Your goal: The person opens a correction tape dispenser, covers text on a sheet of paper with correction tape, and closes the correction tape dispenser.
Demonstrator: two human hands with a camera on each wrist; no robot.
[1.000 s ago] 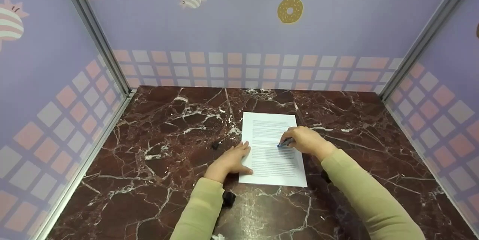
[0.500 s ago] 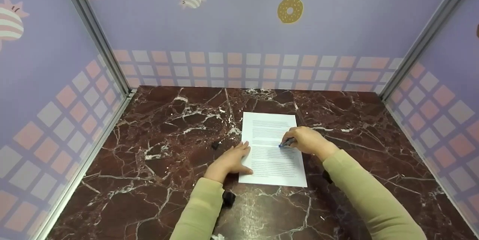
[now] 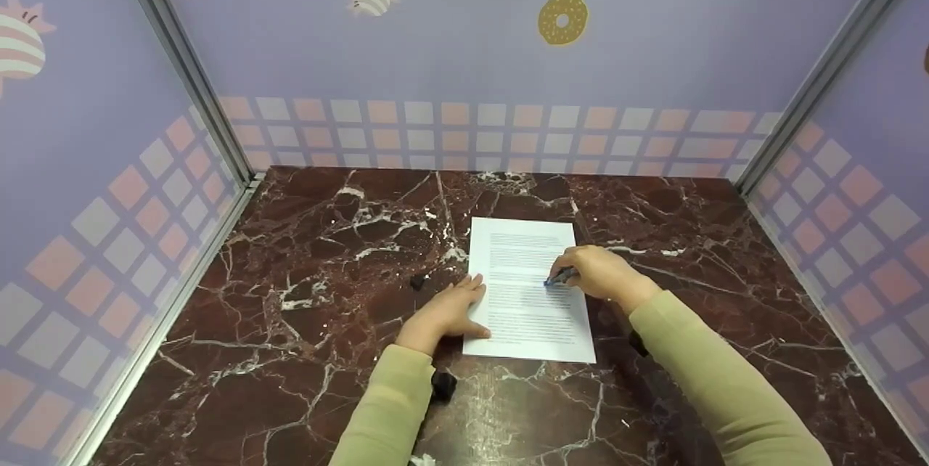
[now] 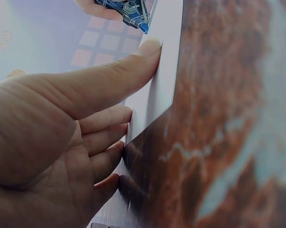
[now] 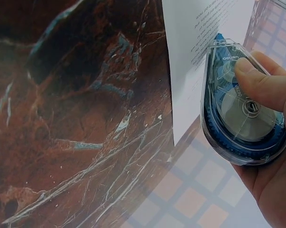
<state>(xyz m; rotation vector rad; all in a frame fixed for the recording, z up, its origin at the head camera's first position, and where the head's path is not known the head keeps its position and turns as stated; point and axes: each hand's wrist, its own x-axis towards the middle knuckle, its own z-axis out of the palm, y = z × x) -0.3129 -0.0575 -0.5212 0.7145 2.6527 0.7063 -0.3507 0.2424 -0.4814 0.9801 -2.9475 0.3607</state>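
Observation:
A printed sheet of paper [image 3: 522, 321] lies on the dark red marbled table, its lines of text running across. My right hand [image 3: 599, 274] grips a correction tape dispenser [image 5: 237, 109], clear-cased with blue gears inside, thumb on its side in the right wrist view. The blue tip meets the text right of the sheet's middle. My left hand [image 3: 450, 310] rests along the sheet's left edge, fingers spread, thumb on the paper. In the left wrist view the thumb [image 4: 128, 71] lies extended over the white sheet, with the dispenser's tip beyond it.
A small black object [image 3: 417, 281] lies on the table [image 3: 326, 379] left of the sheet. Purple walls [image 3: 464, 52] with pink and white squares enclose the table at the back and both sides.
My right hand and the correction tape have slid slightly to the right along a line of text. The left hand and the sheet have stayed put.

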